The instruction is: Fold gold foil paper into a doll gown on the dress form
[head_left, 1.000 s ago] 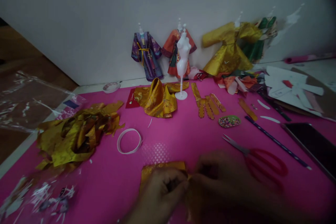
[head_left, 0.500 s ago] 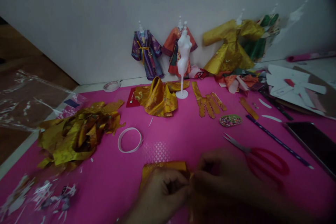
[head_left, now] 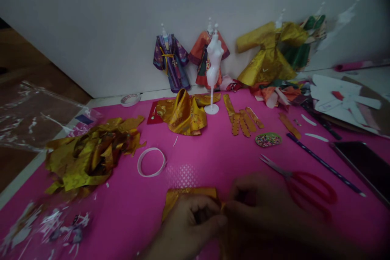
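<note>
A piece of gold fabric lies at the bottom centre on the pink mat. My left hand pinches its right edge, thumb and forefinger close together. Just to the right, my right hand is closed in a pinch at the same edge, and the two hands nearly meet. More of the fabric hangs below, dark between my hands. Whether a needle or anything else small sits in my fingertips I cannot make out. Red-handled scissors lie slightly open beside my right hand.
Gold scraps heap up at left, near a roll of tape. Behind stand a bare white mannequin, folded gold fabric and dressed doll forms. At right lie a bead-covered oval, a pencil and a phone.
My left thumb has shifted slightly to the right. Both hands stay at the fabric's edge, and the things on the mat have not visibly moved.
</note>
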### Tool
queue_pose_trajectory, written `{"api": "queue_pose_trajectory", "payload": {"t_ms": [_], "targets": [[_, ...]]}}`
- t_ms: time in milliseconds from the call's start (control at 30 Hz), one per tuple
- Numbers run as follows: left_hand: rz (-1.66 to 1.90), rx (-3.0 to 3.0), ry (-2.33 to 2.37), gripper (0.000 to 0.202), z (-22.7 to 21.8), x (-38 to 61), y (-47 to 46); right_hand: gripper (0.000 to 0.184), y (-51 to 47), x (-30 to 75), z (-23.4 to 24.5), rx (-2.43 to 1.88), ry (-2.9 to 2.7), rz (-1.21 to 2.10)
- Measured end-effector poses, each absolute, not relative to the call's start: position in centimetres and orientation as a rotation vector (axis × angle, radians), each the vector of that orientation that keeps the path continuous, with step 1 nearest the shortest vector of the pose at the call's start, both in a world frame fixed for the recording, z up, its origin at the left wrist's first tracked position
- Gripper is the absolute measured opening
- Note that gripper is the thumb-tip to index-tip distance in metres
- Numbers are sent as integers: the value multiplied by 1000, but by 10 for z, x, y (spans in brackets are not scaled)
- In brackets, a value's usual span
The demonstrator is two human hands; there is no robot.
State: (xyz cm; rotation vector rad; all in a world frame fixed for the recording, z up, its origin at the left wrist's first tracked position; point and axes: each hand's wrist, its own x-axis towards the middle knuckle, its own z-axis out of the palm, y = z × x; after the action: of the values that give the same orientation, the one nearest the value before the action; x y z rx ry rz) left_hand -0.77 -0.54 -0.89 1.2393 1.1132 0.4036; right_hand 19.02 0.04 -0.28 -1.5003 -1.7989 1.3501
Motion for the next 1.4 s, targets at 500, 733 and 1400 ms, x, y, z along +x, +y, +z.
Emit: {"api": "queue_pose_trajectory", "payload": {"t_ms": [500,733,1400], "targets": [[410,1207,1105,16,1,-4,-4,11,0,192,-5,-1444,-1857,1371],[444,1301,1104,18,-6,-6,-5,9,1,190,-7,-1456,-1864,1409],[608,2315,1274,25,-26,-26,17,23,23,195,-11,-1536,-2245,709]]}}
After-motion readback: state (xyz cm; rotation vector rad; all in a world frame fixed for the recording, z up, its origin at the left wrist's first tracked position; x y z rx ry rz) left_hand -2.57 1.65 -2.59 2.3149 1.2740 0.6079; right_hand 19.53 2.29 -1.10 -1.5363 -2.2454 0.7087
